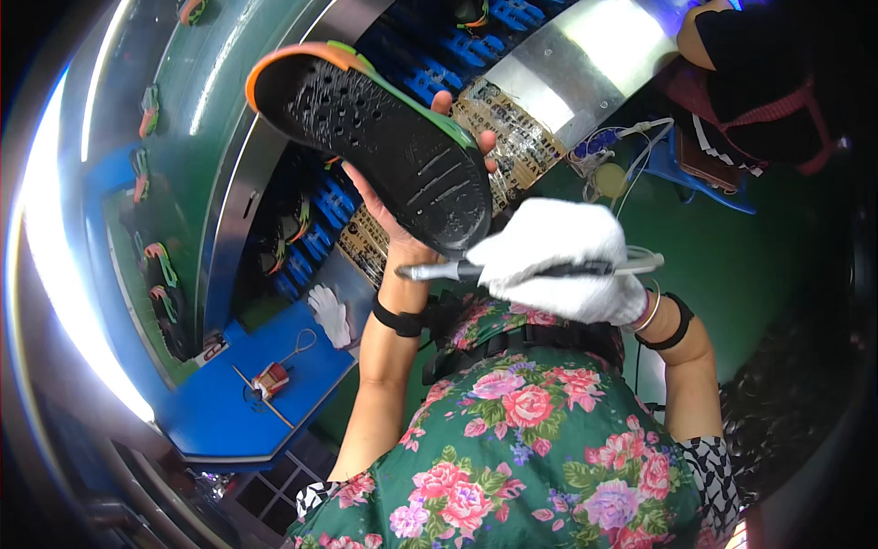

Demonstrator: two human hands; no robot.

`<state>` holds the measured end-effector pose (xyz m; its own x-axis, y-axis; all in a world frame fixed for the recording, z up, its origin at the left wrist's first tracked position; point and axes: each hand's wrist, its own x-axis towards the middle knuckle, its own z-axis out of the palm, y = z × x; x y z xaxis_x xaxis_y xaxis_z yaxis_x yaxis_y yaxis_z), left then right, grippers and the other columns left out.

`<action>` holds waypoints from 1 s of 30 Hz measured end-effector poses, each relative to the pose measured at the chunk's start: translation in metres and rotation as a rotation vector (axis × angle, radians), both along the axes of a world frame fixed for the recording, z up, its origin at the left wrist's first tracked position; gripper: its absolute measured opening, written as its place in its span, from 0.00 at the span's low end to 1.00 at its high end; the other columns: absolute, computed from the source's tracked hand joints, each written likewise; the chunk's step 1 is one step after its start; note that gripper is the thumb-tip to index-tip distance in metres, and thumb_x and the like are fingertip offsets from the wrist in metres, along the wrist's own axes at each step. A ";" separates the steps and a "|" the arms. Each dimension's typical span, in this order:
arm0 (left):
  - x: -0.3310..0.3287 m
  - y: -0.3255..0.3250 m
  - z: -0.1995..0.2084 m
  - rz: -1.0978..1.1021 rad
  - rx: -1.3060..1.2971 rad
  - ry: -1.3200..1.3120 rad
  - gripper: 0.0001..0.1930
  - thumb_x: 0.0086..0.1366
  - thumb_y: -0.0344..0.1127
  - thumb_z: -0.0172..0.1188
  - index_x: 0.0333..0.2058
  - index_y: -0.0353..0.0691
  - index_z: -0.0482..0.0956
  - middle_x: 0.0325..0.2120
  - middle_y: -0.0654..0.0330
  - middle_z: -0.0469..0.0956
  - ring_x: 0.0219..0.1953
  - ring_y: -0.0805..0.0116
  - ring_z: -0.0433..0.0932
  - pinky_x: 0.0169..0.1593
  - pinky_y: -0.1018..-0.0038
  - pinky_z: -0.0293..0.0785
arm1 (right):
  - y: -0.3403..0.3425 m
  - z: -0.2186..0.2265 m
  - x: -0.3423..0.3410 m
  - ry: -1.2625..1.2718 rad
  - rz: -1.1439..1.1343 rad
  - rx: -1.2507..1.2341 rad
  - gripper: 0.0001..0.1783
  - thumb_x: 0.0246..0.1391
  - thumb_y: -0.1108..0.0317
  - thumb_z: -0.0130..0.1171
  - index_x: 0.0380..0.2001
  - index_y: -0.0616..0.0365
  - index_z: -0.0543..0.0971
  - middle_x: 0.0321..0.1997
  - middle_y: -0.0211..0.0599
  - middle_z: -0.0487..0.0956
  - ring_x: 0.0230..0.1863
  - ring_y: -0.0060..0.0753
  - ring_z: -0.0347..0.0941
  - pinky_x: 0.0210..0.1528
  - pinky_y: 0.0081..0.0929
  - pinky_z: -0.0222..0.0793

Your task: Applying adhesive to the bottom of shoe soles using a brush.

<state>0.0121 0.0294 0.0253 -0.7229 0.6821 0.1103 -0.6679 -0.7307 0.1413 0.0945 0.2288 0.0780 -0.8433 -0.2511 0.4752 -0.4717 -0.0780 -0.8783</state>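
Sole [407, 156] in left hand [391, 220] hangs well apart from table edge [306, 401].

Glossy black sole [430, 188], fuzzy cloth glove [558, 242]

The person has 1 bare hand [389, 218], 1 gloved hand [560, 261], 2 armbands [397, 320], 1 bracelet [655, 303], 1 held sole [393, 137], 1 pen-like tool [466, 271].

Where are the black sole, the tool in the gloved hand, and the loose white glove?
Black sole [391, 157]: head view, middle of its black face.
Tool [446, 271]: head view, pale section near the tip.
Loose white glove [330, 317]: head view, middle of its fabric.
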 end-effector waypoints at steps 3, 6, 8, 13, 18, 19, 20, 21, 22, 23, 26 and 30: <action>0.004 -0.007 -0.001 0.059 -0.142 -0.012 0.58 0.53 0.77 0.62 0.73 0.46 0.52 0.58 0.31 0.67 0.57 0.38 0.69 0.60 0.47 0.71 | 0.000 -0.004 -0.007 0.025 -0.144 0.043 0.12 0.46 0.78 0.72 0.37 0.57 0.87 0.39 0.39 0.87 0.35 0.37 0.82 0.39 0.30 0.77; 0.005 -0.011 -0.003 0.129 -0.210 -0.021 0.55 0.56 0.76 0.58 0.72 0.44 0.55 0.63 0.41 0.64 0.56 0.36 0.71 0.57 0.46 0.74 | -0.007 -0.003 -0.005 0.282 -0.145 0.268 0.16 0.44 0.76 0.73 0.40 0.53 0.87 0.40 0.37 0.86 0.35 0.38 0.81 0.37 0.30 0.77; 0.003 -0.013 -0.003 0.085 -0.103 -0.044 0.53 0.59 0.75 0.55 0.72 0.42 0.54 0.67 0.44 0.60 0.57 0.31 0.73 0.59 0.44 0.75 | -0.010 0.002 0.000 0.288 -0.076 0.292 0.17 0.45 0.75 0.74 0.41 0.51 0.87 0.41 0.36 0.86 0.36 0.37 0.81 0.37 0.31 0.77; 0.000 -0.020 0.001 -0.005 0.028 0.123 0.53 0.60 0.73 0.55 0.71 0.37 0.56 0.66 0.39 0.62 0.57 0.33 0.74 0.60 0.43 0.74 | -0.002 0.007 -0.003 -0.008 0.146 0.080 0.12 0.44 0.75 0.74 0.35 0.54 0.89 0.39 0.36 0.87 0.35 0.35 0.82 0.37 0.30 0.77; -0.003 -0.039 0.005 0.016 -0.477 -0.050 0.51 0.60 0.71 0.56 0.69 0.34 0.58 0.62 0.34 0.65 0.47 0.37 0.76 0.49 0.49 0.76 | -0.014 0.001 -0.005 0.392 0.049 0.397 0.19 0.46 0.74 0.69 0.45 0.56 0.85 0.45 0.40 0.85 0.37 0.40 0.81 0.36 0.31 0.78; -0.005 -0.043 0.004 -0.031 -0.478 -0.034 0.51 0.61 0.70 0.56 0.69 0.33 0.58 0.61 0.34 0.65 0.47 0.37 0.76 0.49 0.49 0.76 | -0.016 0.002 -0.002 0.382 0.072 0.374 0.20 0.47 0.73 0.67 0.46 0.55 0.85 0.47 0.41 0.85 0.38 0.41 0.81 0.36 0.31 0.78; -0.006 -0.047 0.001 -0.073 -0.439 -0.032 0.51 0.61 0.69 0.57 0.69 0.33 0.58 0.61 0.33 0.65 0.47 0.37 0.77 0.49 0.49 0.76 | -0.019 0.003 -0.001 0.363 0.109 0.380 0.21 0.47 0.73 0.68 0.48 0.54 0.84 0.47 0.43 0.85 0.37 0.42 0.81 0.36 0.31 0.78; -0.008 -0.050 -0.002 -0.057 -0.490 -0.006 0.51 0.61 0.69 0.57 0.69 0.33 0.58 0.61 0.33 0.65 0.47 0.37 0.77 0.49 0.49 0.76 | -0.019 0.006 0.002 0.365 0.131 0.356 0.19 0.47 0.71 0.70 0.45 0.53 0.86 0.46 0.42 0.85 0.36 0.39 0.81 0.36 0.31 0.78; -0.008 -0.053 -0.006 -0.047 -0.419 -0.028 0.43 0.65 0.62 0.55 0.67 0.32 0.63 0.61 0.36 0.69 0.52 0.40 0.77 0.56 0.49 0.74 | -0.017 0.007 0.001 0.237 0.211 0.276 0.17 0.46 0.72 0.71 0.43 0.54 0.86 0.45 0.41 0.86 0.36 0.38 0.81 0.36 0.30 0.78; -0.008 -0.055 -0.009 -0.034 -0.394 0.013 0.39 0.68 0.58 0.53 0.66 0.31 0.65 0.60 0.37 0.71 0.55 0.41 0.77 0.59 0.48 0.73 | -0.013 0.010 0.000 0.148 0.270 0.171 0.16 0.46 0.72 0.72 0.41 0.54 0.87 0.43 0.40 0.86 0.36 0.37 0.81 0.36 0.30 0.78; -0.007 -0.058 -0.017 -0.008 -0.523 -0.063 0.47 0.63 0.65 0.56 0.68 0.34 0.60 0.61 0.33 0.68 0.50 0.37 0.77 0.53 0.49 0.76 | -0.011 0.014 -0.006 0.091 0.046 0.292 0.16 0.42 0.76 0.75 0.38 0.55 0.88 0.39 0.36 0.87 0.36 0.36 0.83 0.37 0.30 0.78; -0.003 -0.053 -0.013 -0.025 -0.393 -0.094 0.49 0.63 0.70 0.53 0.71 0.39 0.57 0.61 0.32 0.66 0.51 0.32 0.76 0.55 0.43 0.75 | -0.015 0.016 -0.008 -0.097 0.205 0.114 0.11 0.46 0.77 0.73 0.35 0.58 0.87 0.38 0.41 0.87 0.35 0.36 0.83 0.37 0.30 0.78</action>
<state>0.0091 -0.0232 0.0118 -0.7000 0.6767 -0.2282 -0.7082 -0.6166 0.3438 0.0865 0.2140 0.0937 -0.8094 -0.4691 0.3532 -0.3694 -0.0608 -0.9273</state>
